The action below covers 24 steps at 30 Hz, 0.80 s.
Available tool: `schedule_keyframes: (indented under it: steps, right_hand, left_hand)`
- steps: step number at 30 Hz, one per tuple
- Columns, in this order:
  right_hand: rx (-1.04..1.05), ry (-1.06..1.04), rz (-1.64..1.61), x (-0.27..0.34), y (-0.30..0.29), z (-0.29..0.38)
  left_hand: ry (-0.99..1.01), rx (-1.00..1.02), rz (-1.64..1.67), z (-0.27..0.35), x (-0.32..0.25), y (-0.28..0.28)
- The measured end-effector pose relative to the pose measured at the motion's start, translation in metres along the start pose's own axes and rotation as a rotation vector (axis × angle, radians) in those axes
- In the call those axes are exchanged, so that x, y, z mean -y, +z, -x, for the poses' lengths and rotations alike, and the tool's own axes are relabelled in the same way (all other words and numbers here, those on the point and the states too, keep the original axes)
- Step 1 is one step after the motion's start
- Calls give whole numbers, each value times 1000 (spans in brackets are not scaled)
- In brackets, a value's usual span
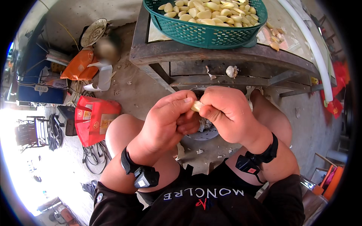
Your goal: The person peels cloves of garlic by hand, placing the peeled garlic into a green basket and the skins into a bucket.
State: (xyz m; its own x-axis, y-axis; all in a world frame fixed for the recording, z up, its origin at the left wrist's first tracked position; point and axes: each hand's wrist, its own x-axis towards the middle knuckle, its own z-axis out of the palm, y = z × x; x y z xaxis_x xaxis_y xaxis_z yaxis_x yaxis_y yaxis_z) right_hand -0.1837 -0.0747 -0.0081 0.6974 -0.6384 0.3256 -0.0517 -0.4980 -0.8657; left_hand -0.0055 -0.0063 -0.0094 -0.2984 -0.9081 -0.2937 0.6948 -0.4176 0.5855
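Observation:
Between the fingertips of both hands is a pale garlic clove point(196, 106). My left hand point(169, 118) pinches its left end with thumb and forefinger, the other fingers curled in. On its right end, my right hand point(230, 113) grips with thumb and bent forefinger. Below the hands a white basin point(202, 136) stands on the floor, partly hidden, with garlic skins point(205, 124) in it. Beyond them, a green perforated plastic basket point(208, 35) full of peeled garlic cloves point(209, 14) rests on the table.
A whole garlic bulb point(232, 71) lies on the lower ledge of the dark-framed table point(175, 55). More cloves point(275, 39) lie right of the basket. A white pipe point(311, 42) slants along the table's right side. A red bag point(96, 120) and coiled cables point(96, 159) are at left.

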Motion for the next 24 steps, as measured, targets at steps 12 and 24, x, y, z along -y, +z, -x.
schedule_keyframes:
  steps: [12,24]
  right_hand:
    - [-21,252,-338,3,-5,0]
    - [123,206,-574,-6,-2,13]
  left_hand:
    - [180,-138,-272,-2,4,2]
    - [20,143,11,11,2,2]
